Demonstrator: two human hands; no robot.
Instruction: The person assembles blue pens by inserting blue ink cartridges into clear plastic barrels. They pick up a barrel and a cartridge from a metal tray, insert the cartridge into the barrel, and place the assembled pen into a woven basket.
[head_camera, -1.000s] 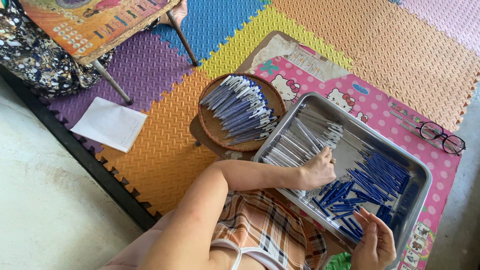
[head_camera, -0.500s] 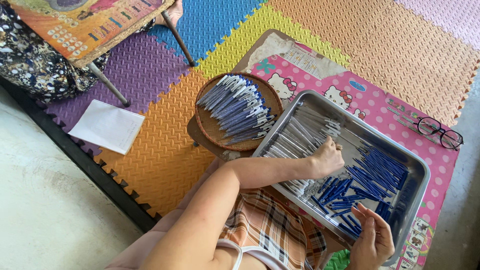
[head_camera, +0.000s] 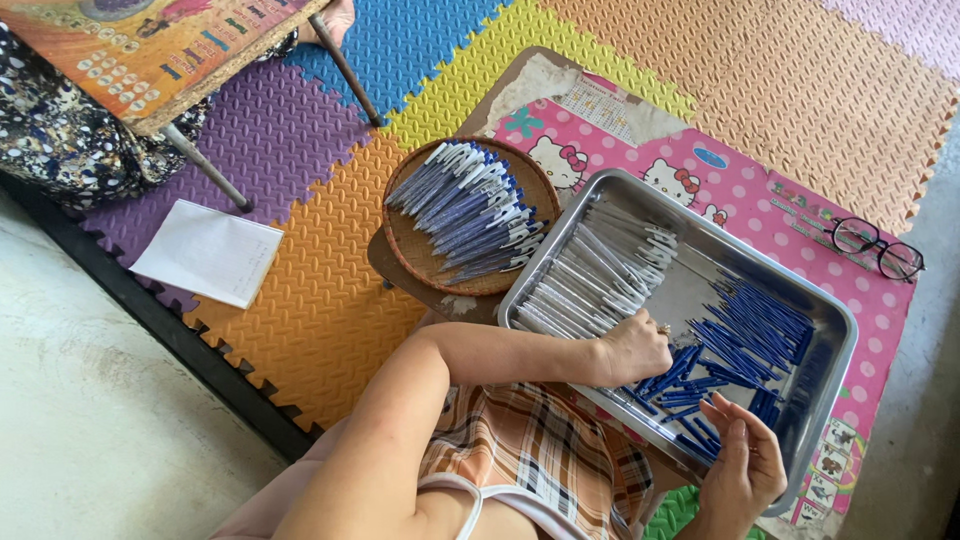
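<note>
A steel tray lies on a pink patterned low table. It holds pale pen barrels on its left side and several dark blue pen parts on its right. My left hand, with a ring on one finger, is curled knuckles-up at the near end of the pale barrels, fingers closed over them. My right hand hovers at the tray's near rim beside the blue parts, fingers spread, nothing visibly in it. A round woven basket left of the tray holds assembled blue-and-white pens.
Black-rimmed glasses lie at the pink table's far right corner. A white paper sheet rests on the coloured foam floor mats. Another low table with metal legs stands far left, with a person's patterned clothing beneath it.
My left hand slid a little toward me along the pale barrels and closed into a fist. My right hand stayed at the tray's near rim.
</note>
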